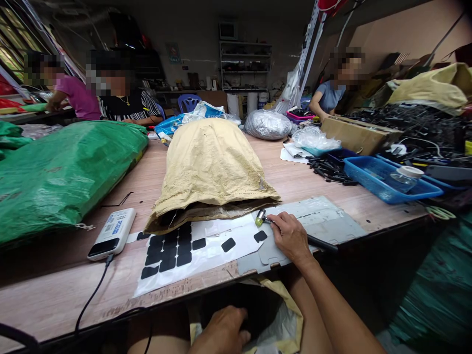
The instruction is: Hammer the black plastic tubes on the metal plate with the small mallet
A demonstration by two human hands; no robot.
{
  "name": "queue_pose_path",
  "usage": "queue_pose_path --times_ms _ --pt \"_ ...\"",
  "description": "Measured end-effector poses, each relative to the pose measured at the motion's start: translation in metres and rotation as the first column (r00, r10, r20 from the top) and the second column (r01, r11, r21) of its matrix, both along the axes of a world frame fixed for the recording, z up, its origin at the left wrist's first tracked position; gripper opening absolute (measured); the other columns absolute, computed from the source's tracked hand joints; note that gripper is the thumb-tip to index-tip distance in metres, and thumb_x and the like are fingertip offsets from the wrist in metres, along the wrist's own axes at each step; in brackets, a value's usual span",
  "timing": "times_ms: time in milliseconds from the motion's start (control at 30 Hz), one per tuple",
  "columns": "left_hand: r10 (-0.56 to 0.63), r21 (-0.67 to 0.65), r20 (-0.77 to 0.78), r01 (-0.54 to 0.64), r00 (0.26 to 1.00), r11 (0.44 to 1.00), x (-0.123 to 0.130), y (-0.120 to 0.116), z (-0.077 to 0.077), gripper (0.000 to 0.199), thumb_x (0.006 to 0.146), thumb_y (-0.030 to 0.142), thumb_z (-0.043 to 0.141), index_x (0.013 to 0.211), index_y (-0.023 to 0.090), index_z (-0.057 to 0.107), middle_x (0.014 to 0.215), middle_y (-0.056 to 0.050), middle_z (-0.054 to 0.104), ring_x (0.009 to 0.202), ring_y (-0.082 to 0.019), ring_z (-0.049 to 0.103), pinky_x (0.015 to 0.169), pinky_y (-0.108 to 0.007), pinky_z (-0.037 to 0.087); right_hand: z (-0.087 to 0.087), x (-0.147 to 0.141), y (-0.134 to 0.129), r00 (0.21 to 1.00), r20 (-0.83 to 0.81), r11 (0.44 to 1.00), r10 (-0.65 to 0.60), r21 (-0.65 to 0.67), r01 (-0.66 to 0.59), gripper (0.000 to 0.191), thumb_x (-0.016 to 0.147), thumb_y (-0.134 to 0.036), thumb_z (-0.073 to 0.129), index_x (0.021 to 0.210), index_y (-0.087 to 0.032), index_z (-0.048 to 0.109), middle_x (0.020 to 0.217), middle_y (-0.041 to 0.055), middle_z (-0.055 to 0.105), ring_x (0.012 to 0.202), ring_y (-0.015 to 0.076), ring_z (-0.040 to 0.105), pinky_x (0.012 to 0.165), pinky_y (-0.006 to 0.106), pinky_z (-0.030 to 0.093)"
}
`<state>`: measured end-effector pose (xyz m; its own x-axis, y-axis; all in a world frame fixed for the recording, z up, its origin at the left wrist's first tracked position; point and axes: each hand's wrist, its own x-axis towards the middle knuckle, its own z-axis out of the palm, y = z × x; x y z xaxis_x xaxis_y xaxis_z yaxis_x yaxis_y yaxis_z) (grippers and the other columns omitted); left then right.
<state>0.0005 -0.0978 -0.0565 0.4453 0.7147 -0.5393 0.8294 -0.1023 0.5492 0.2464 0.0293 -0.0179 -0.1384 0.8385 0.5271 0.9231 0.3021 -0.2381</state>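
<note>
My right hand (pixel 291 236) is closed around the black handle of a small hammer (pixel 260 217). Its head has a shiny metal part and a yellow-green face, and it is just above the sheet. Below lies a white sheet (pixel 217 250) with black rounded-square pads (pixel 168 256), several in rows and a few loose on its right side. A grey flat board (pixel 313 221) lies under my right hand. At the table's front edge, over my lap, my left hand (pixel 223 329) is at the mouth of an open bag (pixel 293 307). Its thumb and forefinger are apart; the other fingers are partly hidden.
A large beige sack (pixel 214 167) lies mid-table, its open mouth facing me. Left are a green sack (pixel 66 172) and a cabled white power bank (pixel 112 233). Right are blue trays (pixel 383 182), black parts (pixel 328 169) and scissors (pixel 440 212). Three people sit beyond.
</note>
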Motion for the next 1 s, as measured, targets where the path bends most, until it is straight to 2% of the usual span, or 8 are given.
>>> queue_pose_path --times_ms 67,133,200,267,400,633,800,1000 --pt "-0.183 -0.033 0.162 0.191 0.970 0.981 0.001 0.012 0.038 0.033 0.079 0.040 0.070 0.109 0.029 0.077 0.100 -0.005 0.077 0.098 -0.028 0.069 0.085 -0.036 0.052 0.000 0.000 0.000 1.000 0.007 1.000 -0.003 -0.003 0.003 0.027 0.096 -0.021 0.051 0.116 -0.025 0.069 0.094 0.0058 0.063 0.089 0.0219 0.053 0.080 0.034 0.039" --pt "-0.233 -0.052 0.370 0.271 0.899 0.961 0.004 0.036 0.075 0.029 0.086 0.041 0.063 0.110 0.029 0.076 0.091 0.000 0.076 0.080 -0.019 0.068 0.070 -0.026 0.050 0.001 -0.001 0.000 1.000 0.014 1.000 -0.006 -0.011 0.006 0.028 0.095 -0.020 0.051 0.117 -0.025 0.069 0.095 0.0059 0.063 0.091 0.0218 0.053 0.080 0.034 0.040" --pt "-0.194 0.044 0.452 0.196 0.871 0.980 0.009 0.071 0.101 0.029 0.093 0.040 0.054 0.105 0.024 0.076 0.090 0.000 0.075 0.078 -0.016 0.066 0.068 -0.023 0.048 0.002 -0.001 -0.001 1.000 0.013 1.000 -0.005 -0.017 0.006 0.028 0.095 -0.020 0.052 0.117 -0.025 0.069 0.095 0.0062 0.063 0.091 0.0219 0.054 0.080 0.034 0.040" --pt "-0.100 0.290 0.378 -0.015 0.920 0.957 0.016 0.111 0.111 0.029 0.095 0.037 0.051 0.095 0.021 0.075 0.085 -0.001 0.074 0.076 -0.017 0.064 0.070 -0.025 0.047 0.002 -0.001 -0.001 1.000 0.004 1.000 -0.003 -0.018 0.003 0.028 0.095 -0.020 0.051 0.117 -0.025 0.069 0.095 0.0062 0.063 0.092 0.0221 0.054 0.080 0.034 0.041" --pt "0.120 0.654 0.137 -0.181 0.983 0.735 0.031 0.182 0.099 0.020 0.093 0.025 0.054 0.099 0.020 0.073 0.099 -0.008 0.073 0.091 -0.023 0.065 0.079 -0.030 0.046 0.001 0.000 0.000 1.000 -0.013 1.000 0.012 -0.022 -0.013 0.028 0.096 -0.021 0.051 0.117 -0.025 0.069 0.095 0.0059 0.063 0.092 0.0221 0.054 0.082 0.034 0.040" --pt "0.167 0.750 0.091 -0.178 0.982 0.637 0.062 0.217 0.094 0.028 0.097 0.020 0.045 0.115 0.021 0.066 0.107 -0.011 0.069 0.100 -0.026 0.060 0.085 -0.036 0.045 0.002 0.001 0.001 1.000 -0.017 0.999 0.020 -0.027 -0.020 0.026 0.095 -0.021 0.052 0.115 -0.025 0.068 0.094 0.0061 0.063 0.090 0.0224 0.053 0.083 0.034 0.040" --pt "0.108 0.872 -0.013 -0.042 0.994 0.488 0.078 0.231 0.095 0.025 0.092 0.025 0.057 0.115 0.022 0.068 0.115 -0.013 0.059 0.111 -0.031 0.051 0.092 -0.040 0.042 0.003 0.001 0.001 1.000 -0.020 0.998 0.009 -0.059 -0.010 0.026 0.095 -0.021 0.053 0.116 -0.026 0.068 0.095 0.0057 0.063 0.093 0.0224 0.053 0.084 0.034 0.040" --pt "0.166 0.871 -0.122 0.026 0.978 0.490 0.089 0.239 0.085 0.025 0.087 0.033 0.068 0.106 0.019 0.069 0.119 -0.015 0.053 0.111 -0.033 0.048 0.091 -0.044 0.040 0.003 0.001 0.002 1.000 -0.017 0.998 0.003 -0.058 -0.004 0.026 0.095 -0.021 0.054 0.115 -0.026 0.069 0.096 0.0052 0.063 0.092 0.0220 0.053 0.083 0.033 0.039"
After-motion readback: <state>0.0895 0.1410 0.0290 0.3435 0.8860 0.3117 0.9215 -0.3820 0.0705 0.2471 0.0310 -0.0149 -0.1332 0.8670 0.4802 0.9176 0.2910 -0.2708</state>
